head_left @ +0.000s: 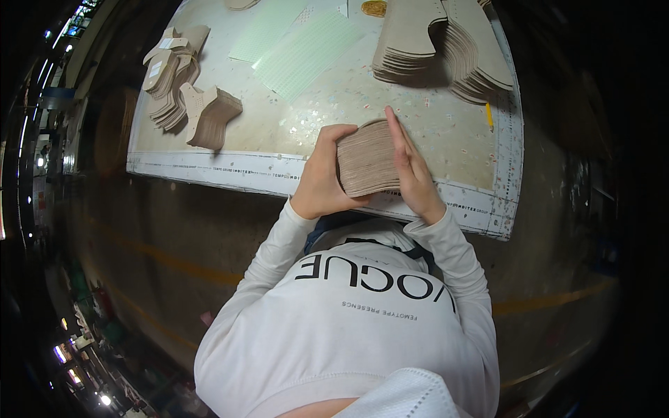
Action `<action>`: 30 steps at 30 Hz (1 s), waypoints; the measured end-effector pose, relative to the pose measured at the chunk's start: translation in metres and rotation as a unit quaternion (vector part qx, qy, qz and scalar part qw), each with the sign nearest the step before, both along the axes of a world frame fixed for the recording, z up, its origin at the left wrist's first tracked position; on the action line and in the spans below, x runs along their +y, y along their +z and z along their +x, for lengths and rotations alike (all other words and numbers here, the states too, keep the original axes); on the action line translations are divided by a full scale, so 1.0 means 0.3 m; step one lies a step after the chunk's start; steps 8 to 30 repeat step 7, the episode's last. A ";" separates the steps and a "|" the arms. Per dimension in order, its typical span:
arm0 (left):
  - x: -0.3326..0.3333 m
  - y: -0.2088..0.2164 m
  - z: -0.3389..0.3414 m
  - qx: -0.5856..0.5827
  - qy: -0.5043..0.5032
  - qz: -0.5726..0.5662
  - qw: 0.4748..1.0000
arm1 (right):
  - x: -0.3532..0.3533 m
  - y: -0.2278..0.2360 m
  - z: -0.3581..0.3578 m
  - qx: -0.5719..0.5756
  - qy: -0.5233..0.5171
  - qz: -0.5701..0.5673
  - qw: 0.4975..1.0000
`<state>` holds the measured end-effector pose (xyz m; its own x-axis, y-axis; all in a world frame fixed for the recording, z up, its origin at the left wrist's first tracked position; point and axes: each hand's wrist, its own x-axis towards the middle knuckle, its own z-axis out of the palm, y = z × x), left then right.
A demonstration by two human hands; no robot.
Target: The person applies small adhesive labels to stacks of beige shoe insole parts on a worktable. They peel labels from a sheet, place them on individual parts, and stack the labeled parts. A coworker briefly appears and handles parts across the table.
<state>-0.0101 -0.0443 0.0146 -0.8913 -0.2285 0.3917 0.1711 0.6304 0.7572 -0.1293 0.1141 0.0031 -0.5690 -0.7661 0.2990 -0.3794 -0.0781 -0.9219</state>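
Note:
A thick stack of thin brown cut-out pieces [368,160] stands at the table's near edge, its layered edges facing me. My left hand [324,171] is wrapped round the stack's left side, thumb near the top and fingers under the lower corner. Along the right side lies my right hand [411,164], its fingers stretched out straight and the palm flat against the layers. The material of the pieces cannot be told for sure. Their far side is hidden from me.
More stacks of brown pieces [408,42] stand at the far right, others [212,115] at the left. Pale green sheets [306,59] lie toward the back. A yellow stick-like thing [489,116] is near the right edge; coiled yellowish bands [374,8] sit at the far edge.

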 end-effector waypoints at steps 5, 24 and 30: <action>-0.005 -0.020 0.010 -0.075 0.008 0.106 0.992 | -0.009 -0.007 -0.002 -0.006 -0.019 0.060 0.998; -0.026 -0.039 0.010 -0.123 -0.023 0.067 0.990 | -0.019 -0.010 -0.017 -0.016 -0.012 0.087 0.996; -0.026 -0.039 0.010 -0.123 -0.023 0.067 0.990 | -0.019 -0.010 -0.017 -0.016 -0.012 0.087 0.996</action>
